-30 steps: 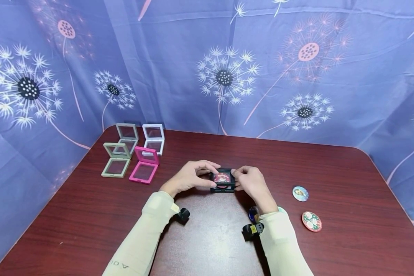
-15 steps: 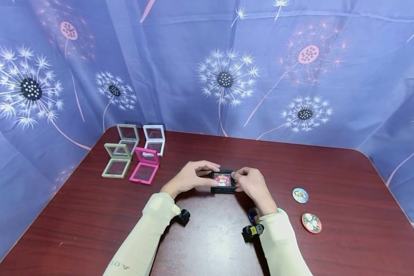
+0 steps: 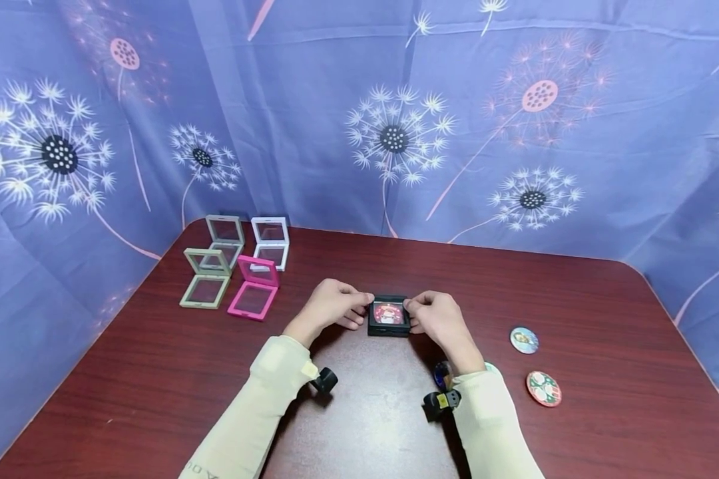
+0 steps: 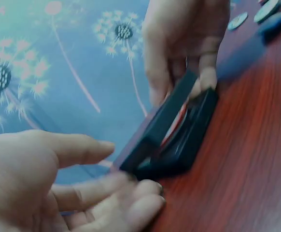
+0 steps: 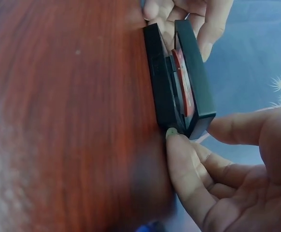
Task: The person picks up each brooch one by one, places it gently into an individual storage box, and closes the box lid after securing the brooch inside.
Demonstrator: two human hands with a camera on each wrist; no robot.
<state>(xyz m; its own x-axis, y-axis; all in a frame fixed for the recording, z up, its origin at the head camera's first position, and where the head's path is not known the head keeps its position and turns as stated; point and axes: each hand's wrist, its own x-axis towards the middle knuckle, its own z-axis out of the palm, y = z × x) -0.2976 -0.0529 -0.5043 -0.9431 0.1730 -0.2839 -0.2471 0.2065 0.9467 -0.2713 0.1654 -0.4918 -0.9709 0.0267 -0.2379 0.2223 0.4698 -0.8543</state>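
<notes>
Plastic, black and square, the case [image 3: 389,315] lies on the dark red table [image 3: 575,293] near the middle, between the two hands. It is a thin hinged frame box: a base flat on the wood and a lid tilted slightly above it, not fully down, as both wrist views show. Between the two halves sits a round red badge [image 3: 387,312] with a pale figure on it, seen through the clear window of the lid; from the side only its red edge shows in the gap.

The left hand [image 3: 332,308] pinches the case's left edge with curled fingers. The right hand [image 3: 436,318] pinches the right edge, thumb on the lid and a fingertip [image 5: 171,133] at the corner of the base.

Four open cases stand at the far left of the table: a grey one [image 3: 224,233], a white one [image 3: 269,241], a green one [image 3: 204,277] and a pink one [image 3: 254,287]. To the right lie two loose badges, one bluish [image 3: 524,340] and one red and green [image 3: 543,388]; another blue one [image 3: 441,374] shows partly under the right wrist.
</notes>
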